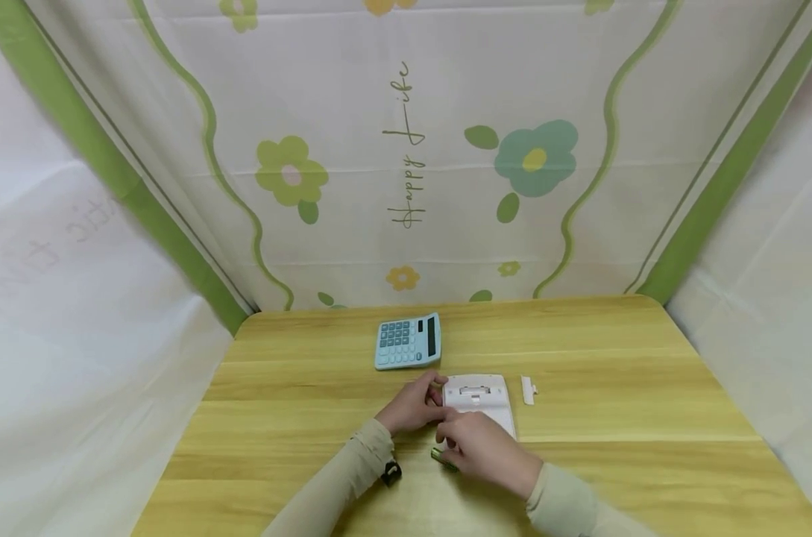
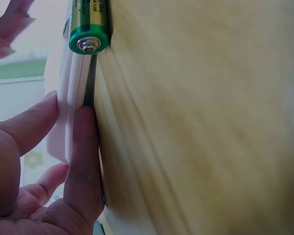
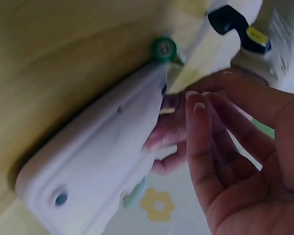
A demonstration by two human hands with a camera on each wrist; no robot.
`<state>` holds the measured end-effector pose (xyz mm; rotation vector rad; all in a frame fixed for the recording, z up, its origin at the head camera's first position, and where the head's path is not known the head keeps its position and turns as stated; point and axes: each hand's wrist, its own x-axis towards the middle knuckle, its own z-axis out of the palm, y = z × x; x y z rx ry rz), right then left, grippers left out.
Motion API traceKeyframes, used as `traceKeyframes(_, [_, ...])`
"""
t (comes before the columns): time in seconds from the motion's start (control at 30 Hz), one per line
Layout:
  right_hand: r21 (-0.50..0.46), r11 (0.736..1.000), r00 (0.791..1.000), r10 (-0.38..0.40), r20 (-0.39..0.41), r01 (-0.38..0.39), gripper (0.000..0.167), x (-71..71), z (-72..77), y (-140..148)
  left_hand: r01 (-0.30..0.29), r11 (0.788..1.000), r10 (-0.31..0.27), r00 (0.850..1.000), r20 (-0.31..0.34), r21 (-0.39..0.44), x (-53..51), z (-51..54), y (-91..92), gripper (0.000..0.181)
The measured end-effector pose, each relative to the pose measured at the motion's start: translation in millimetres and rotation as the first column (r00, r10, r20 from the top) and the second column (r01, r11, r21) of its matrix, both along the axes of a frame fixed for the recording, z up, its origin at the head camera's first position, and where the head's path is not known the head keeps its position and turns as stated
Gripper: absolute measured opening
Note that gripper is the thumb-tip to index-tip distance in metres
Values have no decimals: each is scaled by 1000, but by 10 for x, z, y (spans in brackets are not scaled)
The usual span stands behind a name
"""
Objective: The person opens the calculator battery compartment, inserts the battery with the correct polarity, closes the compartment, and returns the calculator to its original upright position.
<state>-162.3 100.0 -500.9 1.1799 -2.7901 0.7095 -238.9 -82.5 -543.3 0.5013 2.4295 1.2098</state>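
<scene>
A pale pink-white calculator (image 1: 482, 395) lies back side up on the table, its battery compartment (image 1: 475, 391) uncovered. My left hand (image 1: 412, 405) grips its left edge, thumb on one side and fingers (image 2: 83, 156) on the other. Beside its near end a green and gold battery (image 2: 89, 29) lies on the table. My right hand (image 1: 482, 447) is just above that battery, its fingers (image 3: 198, 132) loosely bent and tips close to the thumb; nothing shows between them. Right of the calculator lies the small white battery cover (image 1: 528, 390).
A light blue calculator (image 1: 408, 341) sits farther back, keys up. The wooden table (image 1: 298, 418) ends at a flowered cloth (image 1: 352, 246) hanging behind it. A black strap piece (image 1: 391, 473) is on the left wrist.
</scene>
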Motion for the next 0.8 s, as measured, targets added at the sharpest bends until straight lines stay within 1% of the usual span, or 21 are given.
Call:
traceKeyframes(0.07, [47, 999, 1000, -2, -27, 3, 15, 21, -35, -51, 5, 1000, -5, 1000, -1, 13, 2, -2, 0, 52])
traceKeyframes(0.17, [105, 994, 999, -8, -45, 12, 21, 37, -71, -107, 14, 1000, -14, 1000, -9, 23, 6, -4, -2, 53])
traceKeyframes(0.27, [131, 991, 999, -12, -48, 19, 25, 46, -90, -144, 14, 1000, -14, 1000, -5, 16, 3, 2, -5, 53])
traceKeyframes(0.4, [146, 989, 998, -13, -63, 22, 24, 59, -109, -177, 17, 1000, -17, 1000, -11, 0, 4, 7, -9, 54])
traceKeyframes(0.57, [166, 986, 994, -5, -110, 23, 21, 86, -131, -205, 26, 1000, -26, 999, -18, 2, 14, 20, -10, 55])
traceKeyframes(0.8, [148, 989, 993, 10, -115, 7, 23, 106, -154, -218, 28, 1000, -28, 999, -27, 3, 14, 15, -10, 53])
